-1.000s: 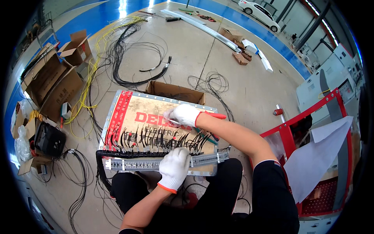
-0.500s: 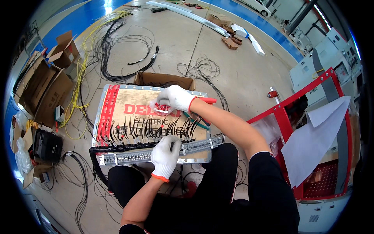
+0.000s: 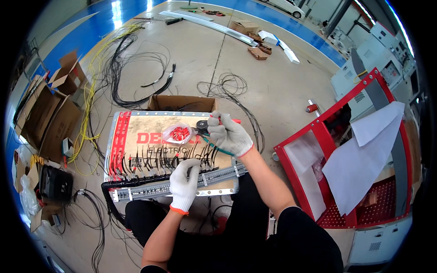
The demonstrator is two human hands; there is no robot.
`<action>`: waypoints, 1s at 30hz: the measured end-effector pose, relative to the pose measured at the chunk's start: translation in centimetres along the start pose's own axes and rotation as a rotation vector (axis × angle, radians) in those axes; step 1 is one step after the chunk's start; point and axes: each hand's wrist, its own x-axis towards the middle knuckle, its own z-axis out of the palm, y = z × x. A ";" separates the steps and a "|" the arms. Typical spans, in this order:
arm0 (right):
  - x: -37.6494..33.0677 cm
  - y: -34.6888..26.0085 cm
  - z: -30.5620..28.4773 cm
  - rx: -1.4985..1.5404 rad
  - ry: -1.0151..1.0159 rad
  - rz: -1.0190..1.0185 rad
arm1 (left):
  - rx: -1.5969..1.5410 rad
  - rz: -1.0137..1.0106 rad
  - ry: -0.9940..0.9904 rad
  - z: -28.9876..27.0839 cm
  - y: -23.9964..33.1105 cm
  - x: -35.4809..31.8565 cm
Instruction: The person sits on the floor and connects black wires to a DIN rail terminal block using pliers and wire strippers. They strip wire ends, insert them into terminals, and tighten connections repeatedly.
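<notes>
My right hand (image 3: 230, 136), white-gloved, curls its fingers over a tool with a round black head (image 3: 201, 125) and a red handle (image 3: 236, 121). A speck of red shows between the fingertips; whether it is the handle or a small part is unclear. Beside that hand lies an opened clear bag of small red terminals (image 3: 178, 134). My left hand (image 3: 185, 182), also gloved, is closed above a grey slotted strip (image 3: 157, 185), its thumb and forefinger together at the wire ends; what they pinch is hidden. Short black wires (image 3: 145, 159) stand up from a black wire bundle (image 3: 122, 183).
A printed board (image 3: 150, 119) lies under the work, across my knees. Behind it stands an open carton (image 3: 182, 102). A red metal frame (image 3: 325, 134) leans at right; cartons (image 3: 50, 125) and a black case (image 3: 55, 182) stand at left. Cable coils (image 3: 118, 77) lie on the floor.
My right hand has left the bag of red terminals and moved right and nearer, over the black-headed tool. The bag now lies open to view. The left hand stays by the strip. The view has shifted slightly.
</notes>
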 end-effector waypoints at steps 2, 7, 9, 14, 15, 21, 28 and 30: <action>-1.6 1.0 1.1 0.119 0.034 -0.028 | -0.080 0.066 -0.008 0.3 0.0 0.1; -4.7 2.2 2.6 0.195 -0.021 -0.074 | 0.027 0.021 0.002 1.4 0.5 -0.3; -5.5 2.4 3.0 0.161 0.000 -0.101 | 0.180 -0.091 -0.023 1.3 1.4 -0.3; -7.3 4.0 3.0 -0.203 0.298 -0.120 | -0.050 0.038 -0.105 0.8 4.0 -1.0; -7.7 4.6 3.2 -0.245 0.313 -0.113 | -0.120 0.040 -0.049 1.5 4.8 -0.9; -9.4 6.8 1.0 -0.727 0.613 -0.190 | 0.484 0.172 -0.128 3.5 7.7 -0.7; -8.9 7.6 0.3 -0.574 0.407 -0.193 | 0.309 0.231 0.123 4.7 5.6 -0.3; -9.3 7.8 0.7 -0.640 0.397 -0.236 | 0.218 0.110 0.139 5.4 4.7 -0.2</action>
